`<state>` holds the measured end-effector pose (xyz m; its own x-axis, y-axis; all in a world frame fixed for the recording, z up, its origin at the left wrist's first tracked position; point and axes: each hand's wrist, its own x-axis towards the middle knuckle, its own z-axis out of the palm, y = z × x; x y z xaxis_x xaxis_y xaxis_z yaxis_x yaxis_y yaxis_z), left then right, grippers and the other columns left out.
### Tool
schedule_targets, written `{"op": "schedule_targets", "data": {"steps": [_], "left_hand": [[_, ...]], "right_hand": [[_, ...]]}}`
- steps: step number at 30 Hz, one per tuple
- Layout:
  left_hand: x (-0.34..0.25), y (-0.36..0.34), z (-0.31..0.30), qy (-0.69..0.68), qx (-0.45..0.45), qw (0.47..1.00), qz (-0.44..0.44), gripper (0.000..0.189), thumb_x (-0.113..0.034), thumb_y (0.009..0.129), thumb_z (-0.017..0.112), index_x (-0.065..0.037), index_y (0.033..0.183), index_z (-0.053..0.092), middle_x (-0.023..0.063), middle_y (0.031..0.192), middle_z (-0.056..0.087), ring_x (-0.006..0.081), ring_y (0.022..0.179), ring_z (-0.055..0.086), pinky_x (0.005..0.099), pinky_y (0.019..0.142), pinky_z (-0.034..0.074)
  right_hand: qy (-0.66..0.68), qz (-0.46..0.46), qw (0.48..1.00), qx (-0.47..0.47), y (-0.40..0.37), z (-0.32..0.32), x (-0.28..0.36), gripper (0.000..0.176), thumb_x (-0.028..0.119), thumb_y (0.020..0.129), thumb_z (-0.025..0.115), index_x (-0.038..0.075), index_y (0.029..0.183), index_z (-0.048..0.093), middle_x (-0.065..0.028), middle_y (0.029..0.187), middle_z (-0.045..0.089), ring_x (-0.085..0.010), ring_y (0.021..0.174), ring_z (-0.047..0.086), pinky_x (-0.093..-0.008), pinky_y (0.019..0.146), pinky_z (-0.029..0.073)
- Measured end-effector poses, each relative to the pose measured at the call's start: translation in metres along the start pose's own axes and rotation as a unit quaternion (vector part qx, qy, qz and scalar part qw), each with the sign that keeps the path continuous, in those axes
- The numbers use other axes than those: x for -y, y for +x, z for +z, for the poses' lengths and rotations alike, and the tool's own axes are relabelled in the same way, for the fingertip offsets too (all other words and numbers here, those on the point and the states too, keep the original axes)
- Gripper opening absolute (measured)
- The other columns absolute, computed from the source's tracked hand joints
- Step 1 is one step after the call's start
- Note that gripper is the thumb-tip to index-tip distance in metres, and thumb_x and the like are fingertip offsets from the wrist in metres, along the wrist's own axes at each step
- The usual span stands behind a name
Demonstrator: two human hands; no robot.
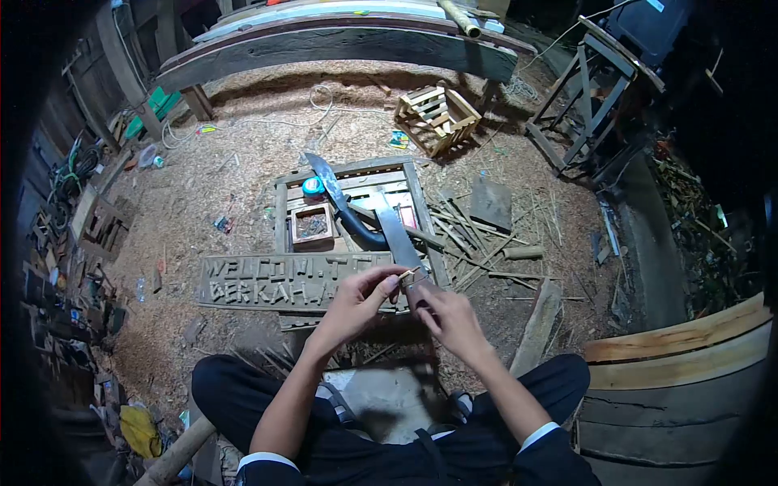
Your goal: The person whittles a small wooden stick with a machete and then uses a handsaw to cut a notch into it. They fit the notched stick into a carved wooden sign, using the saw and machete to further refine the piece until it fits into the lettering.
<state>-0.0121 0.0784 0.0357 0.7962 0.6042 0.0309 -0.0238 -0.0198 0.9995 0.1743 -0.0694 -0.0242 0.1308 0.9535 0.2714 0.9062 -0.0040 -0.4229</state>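
My left hand [356, 301] pinches a short thin wooden stick [410, 273] between thumb and fingers. Close beside it, my right hand [454, 317] is closed at the near end of a broad flat metal machete [393, 231], whose blade points away from me; its handle is mostly covered by the fingers. Beneath the hands lies a wooden signboard [243, 269] with raised stick letters reading "WELCOM" and "BERKAH"; its right part is hidden. Behind it, a curved knife [328, 180] with a black handle rests on a slatted wooden table [281, 212].
On the slatted table stand a small wooden box [313, 223] and a blue round container [313, 187]. Thin sticks [462, 235] litter the ground to its right. A wooden crate [438, 121] sits farther back, before a long plank bench [340, 55]. Boards [681, 348] lie at right.
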Motion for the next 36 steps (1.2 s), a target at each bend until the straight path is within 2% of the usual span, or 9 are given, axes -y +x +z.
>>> {"op": "schedule_targets", "data": {"steps": [2,4,6,13,17,24,27,29,36], "left_hand": [[-0.007,-0.002,0.001,-0.026,-0.004,1.0,0.013,0.03,-0.019,0.105,0.06,0.001,0.126,0.067,0.0022,0.097,0.068,0.0084,0.088,0.059,0.0242,0.079,0.048],[-0.019,-0.005,0.003,-0.015,-0.018,1.0,-0.012,0.028,-0.017,0.104,0.061,0.001,0.125,0.068,0.0023,0.095,0.068,0.0082,0.087,0.059,0.024,0.079,0.049],[-0.02,-0.006,0.01,-0.022,-0.029,0.999,0.004,0.028,-0.017,0.104,0.061,0.002,0.124,0.068,0.0023,0.096,0.069,0.008,0.088,0.06,0.0241,0.08,0.049],[-0.024,-0.008,0.025,-0.01,-0.011,0.998,0.058,0.023,-0.013,0.103,0.061,0.002,0.118,0.069,0.0112,0.106,0.075,0.0149,0.097,0.069,0.0296,0.086,0.054],[-0.02,-0.008,0.022,-0.003,-0.016,0.997,0.076,0.022,-0.01,0.101,0.063,0.002,0.118,0.069,0.0111,0.105,0.075,0.0147,0.097,0.07,0.0296,0.086,0.054],[-0.025,-0.012,0.02,0.105,-0.021,0.977,0.182,0.027,0.005,0.089,0.068,-0.002,0.116,0.071,0.0112,0.104,0.074,0.0216,0.097,0.07,0.0325,0.085,0.054],[-0.024,-0.01,0.022,0.138,0.0,0.973,0.185,0.03,0.006,0.086,0.068,-0.003,0.114,0.072,0.0111,0.101,0.074,0.0244,0.09,0.069,0.0345,0.079,0.052],[-0.026,-0.005,0.025,0.134,-0.005,0.958,0.255,0.039,0.011,0.08,0.064,-0.005,0.115,0.071,0.0115,0.098,0.072,0.0256,0.077,0.064,0.0345,0.071,0.051],[-0.033,-0.002,0.033,0.217,-0.004,0.93,0.297,0.034,0.004,0.08,0.072,-0.004,0.113,0.07,0.0092,0.094,0.072,0.0272,0.078,0.066,0.0352,0.068,0.05]], "right_hand": [[0.004,0.025,1.0,0.011,0.019,-0.044,0.026,0.052,0.023,0.092,0.073,0.003,0.138,0.06,-0.0216,0.102,0.07,-0.0374,0.095,0.067,-0.0457,0.088,0.052],[0.152,0.053,0.985,-0.057,0.036,-0.08,0.052,0.057,0.02,0.092,0.074,0.006,0.145,0.055,-0.0183,0.104,0.07,-0.0304,0.092,0.07,-0.0412,0.085,0.055],[0.18,0.048,0.98,-0.067,0.044,-0.092,0.065,0.062,0.018,0.091,0.076,0.008,0.147,0.054,-0.0158,0.104,0.071,-0.0255,0.092,0.071,-0.0365,0.082,0.057],[0.212,0.036,0.963,-0.161,0.033,-0.085,0.07,0.036,-0.005,0.085,0.073,0.002,0.12,0.072,-0.0155,0.105,0.074,-0.0253,0.093,0.074,-0.0338,0.081,0.057],[0.224,-0.01,0.957,-0.182,0.034,-0.086,0.069,0.037,-0.011,0.081,0.07,-0.004,0.118,0.071,-0.0165,0.105,0.075,-0.0256,0.096,0.074,-0.0329,0.085,0.056],[0.211,-0.094,0.95,-0.208,0.028,-0.078,0.055,0.035,-0.013,0.079,0.073,-0.004,0.113,0.071,-0.0175,0.098,0.074,-0.0284,0.088,0.074,-0.0351,0.08,0.058],[0.214,-0.131,0.939,-0.236,0.026,-0.076,0.046,0.032,-0.008,0.079,0.078,0.0,0.11,0.073,-0.0132,0.096,0.074,-0.0276,0.085,0.073,-0.0346,0.075,0.058],[0.221,-0.135,0.935,-0.242,0.025,-0.077,0.043,0.03,-0.007,0.079,0.078,0.0,0.108,0.073,-0.0129,0.095,0.074,-0.0275,0.084,0.073,-0.0348,0.074,0.058],[0.23,-0.127,0.93,-0.256,0.016,-0.082,0.037,0.035,-0.005,0.079,0.08,0.001,0.112,0.072,-0.0137,0.095,0.074,-0.0268,0.083,0.073,-0.0353,0.072,0.058]]}}
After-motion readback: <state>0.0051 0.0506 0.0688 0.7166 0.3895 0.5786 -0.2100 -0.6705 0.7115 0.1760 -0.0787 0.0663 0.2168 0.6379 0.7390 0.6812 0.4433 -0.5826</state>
